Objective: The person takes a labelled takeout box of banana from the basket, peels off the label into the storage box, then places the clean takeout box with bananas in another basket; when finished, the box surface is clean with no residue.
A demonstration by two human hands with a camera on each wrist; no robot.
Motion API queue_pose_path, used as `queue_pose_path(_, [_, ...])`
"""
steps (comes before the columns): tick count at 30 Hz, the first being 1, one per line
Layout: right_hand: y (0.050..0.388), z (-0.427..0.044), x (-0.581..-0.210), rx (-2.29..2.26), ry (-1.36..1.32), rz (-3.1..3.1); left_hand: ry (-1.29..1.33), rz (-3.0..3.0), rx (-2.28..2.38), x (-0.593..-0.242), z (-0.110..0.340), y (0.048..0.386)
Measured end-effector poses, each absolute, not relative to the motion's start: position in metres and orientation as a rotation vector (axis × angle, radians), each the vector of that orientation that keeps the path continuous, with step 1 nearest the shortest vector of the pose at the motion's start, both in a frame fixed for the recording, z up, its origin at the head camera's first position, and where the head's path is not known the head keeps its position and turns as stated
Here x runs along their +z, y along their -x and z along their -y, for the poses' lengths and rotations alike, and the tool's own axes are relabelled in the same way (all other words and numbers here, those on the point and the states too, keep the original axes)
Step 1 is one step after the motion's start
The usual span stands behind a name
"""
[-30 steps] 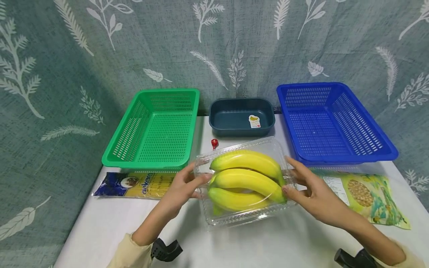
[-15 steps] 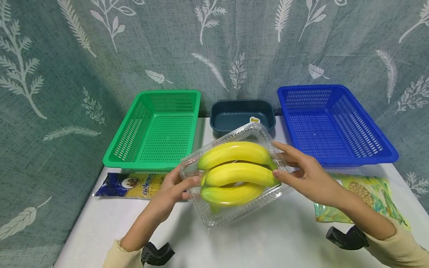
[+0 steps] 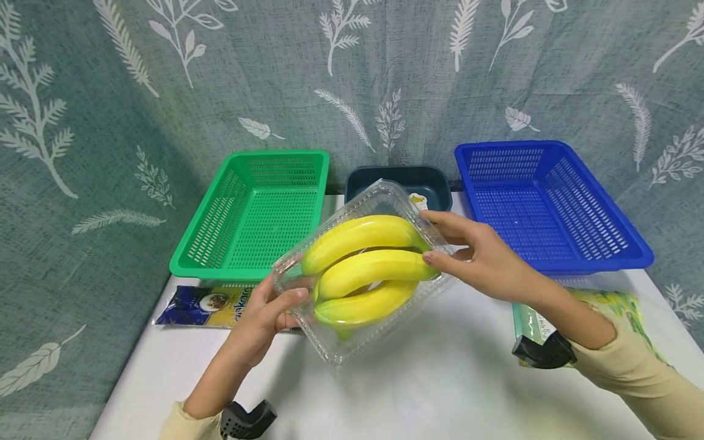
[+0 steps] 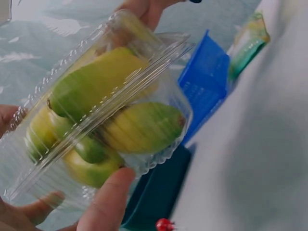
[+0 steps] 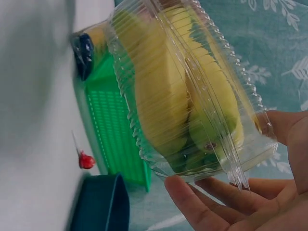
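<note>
A clear plastic clamshell box (image 3: pixel 385 190) with several yellow-green bananas (image 3: pixel 365 287) inside is held up over the table, tilted with its right end higher. My left hand (image 3: pixel 266 315) grips its left end, thumb on the near side. At the opposite end, my right hand (image 3: pixel 475 256) grips it between thumb and fingers. Both wrist views show the box closed, with bananas (image 4: pixel 144 127) pressed near the clear wall. A small red lollipop (image 5: pixel 86 160) lies on the table; in the head view the box hides it.
Behind stand a green basket (image 3: pixel 181 260), a dark teal tub (image 3: pixel 357 174) with a banana sticker, and a blue basket (image 3: pixel 550 264). An ankara pasta pack (image 3: pixel 203 305) lies at left. A green-yellow bag (image 3: pixel 610 305) lies at right, partly under my right arm.
Both hands have shifted the box left and tilted it further, raising its right end. It now overlaps the teal tub and covers the lollipop in the head view.
</note>
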State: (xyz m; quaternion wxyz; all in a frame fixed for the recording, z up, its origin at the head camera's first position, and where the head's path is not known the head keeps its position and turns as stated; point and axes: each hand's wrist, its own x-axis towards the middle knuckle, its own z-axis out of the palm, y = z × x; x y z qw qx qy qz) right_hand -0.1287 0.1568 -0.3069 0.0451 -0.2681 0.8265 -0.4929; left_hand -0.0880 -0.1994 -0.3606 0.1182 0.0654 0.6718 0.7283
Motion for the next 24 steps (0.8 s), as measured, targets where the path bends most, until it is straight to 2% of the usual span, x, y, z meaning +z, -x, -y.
queue_pose_path(13, [0.165,-0.131,-0.287,-1.485,0.757,-2.651,-0.039,-1.896,2.319,-0.354,0.204,0.090])
queue_pose_path(24, [0.184,-0.109,-0.280,-1.526,0.745,-2.623,-0.038,-1.920,2.370,-0.344,0.219,0.094])
